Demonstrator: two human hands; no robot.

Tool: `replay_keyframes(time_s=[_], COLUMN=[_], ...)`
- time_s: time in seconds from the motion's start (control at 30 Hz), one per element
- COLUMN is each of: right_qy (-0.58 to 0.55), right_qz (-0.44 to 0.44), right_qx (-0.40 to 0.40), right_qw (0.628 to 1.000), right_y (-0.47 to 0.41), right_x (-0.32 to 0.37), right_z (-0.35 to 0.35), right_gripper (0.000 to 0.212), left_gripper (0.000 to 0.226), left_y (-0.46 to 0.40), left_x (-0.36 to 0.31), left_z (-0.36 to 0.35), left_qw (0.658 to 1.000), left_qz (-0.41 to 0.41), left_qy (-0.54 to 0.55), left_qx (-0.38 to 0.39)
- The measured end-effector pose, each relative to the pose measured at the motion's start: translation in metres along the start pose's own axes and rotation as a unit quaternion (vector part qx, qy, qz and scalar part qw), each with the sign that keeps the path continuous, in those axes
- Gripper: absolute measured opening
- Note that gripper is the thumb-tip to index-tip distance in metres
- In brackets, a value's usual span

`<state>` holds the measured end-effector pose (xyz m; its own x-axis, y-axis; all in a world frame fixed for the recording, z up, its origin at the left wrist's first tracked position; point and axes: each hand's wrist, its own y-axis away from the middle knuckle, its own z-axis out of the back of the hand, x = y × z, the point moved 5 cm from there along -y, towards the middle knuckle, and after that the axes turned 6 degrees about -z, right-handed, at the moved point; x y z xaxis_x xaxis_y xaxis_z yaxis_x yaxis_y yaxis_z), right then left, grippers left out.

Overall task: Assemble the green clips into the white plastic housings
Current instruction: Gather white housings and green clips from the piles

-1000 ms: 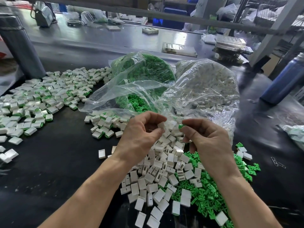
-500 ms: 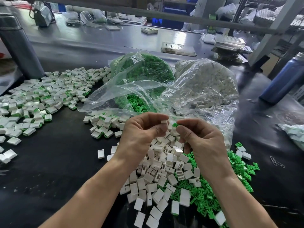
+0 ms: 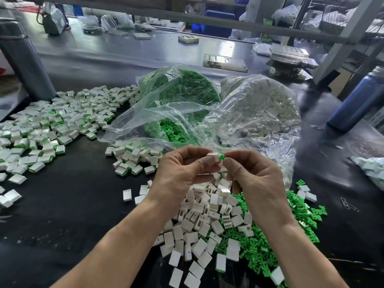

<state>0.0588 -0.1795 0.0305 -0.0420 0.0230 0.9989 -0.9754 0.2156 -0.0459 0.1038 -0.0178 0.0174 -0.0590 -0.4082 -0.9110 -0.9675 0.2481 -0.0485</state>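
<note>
Occlusions and cut-offs, head view.
Green clip (image 3: 222, 157) mostly covered by right hand (image 3: 255, 179) fingertips; seating in white housing (image 3: 213, 156) indeterminate. Blue bottle (image 3: 359, 100) at 3 o'clock cropped by frame edge. Loose housing pile (image 3: 207, 221) partly hidden under both wrists.

Green clip (image 3: 222, 157) — white housing (image 3: 214, 156) — black tabletop (image 3: 68, 204)

The dark surface (image 3: 68, 204) carries a pile of loose white housings (image 3: 204, 221) touching a pile of green clips (image 3: 270, 242). Assembled housings (image 3: 52, 125) are spread across the left side. Two clear bags lie behind: one of green clips (image 3: 182, 90), one of white housings (image 3: 264, 109). Paper clips (image 3: 349, 204) lie right.
</note>
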Motion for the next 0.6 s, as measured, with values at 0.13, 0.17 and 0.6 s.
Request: replay_keyframes(time_s=[0.13, 0.17, 0.6], right_qy=[0.022, 0.029, 0.158], right_qz=[-0.001, 0.001, 0.037], right_qx=[0.003, 0.002, 0.016], right_qw=[1.000, 1.000, 0.987], right_y=[0.0002, -0.0004, -0.0034], right_x=[0.0006, 0.0002, 0.0006], right_z=[-0.0006, -0.0007, 0.0036], right_gripper=[0.026, 0.021, 0.016], left_gripper=[0.016, 0.016, 0.013], left_y=[0.0000, 0.0002, -0.0005], left_x=[-0.0009, -0.0013, -0.0035], left_z=[-0.0002, -0.0002, 0.0046], left_qw=[1.000, 1.000, 0.975], left_qz=[-0.003, -0.008, -0.074], left_qy=[-0.012, -0.021, -0.208], left_qx=[0.004, 0.007, 0.023])
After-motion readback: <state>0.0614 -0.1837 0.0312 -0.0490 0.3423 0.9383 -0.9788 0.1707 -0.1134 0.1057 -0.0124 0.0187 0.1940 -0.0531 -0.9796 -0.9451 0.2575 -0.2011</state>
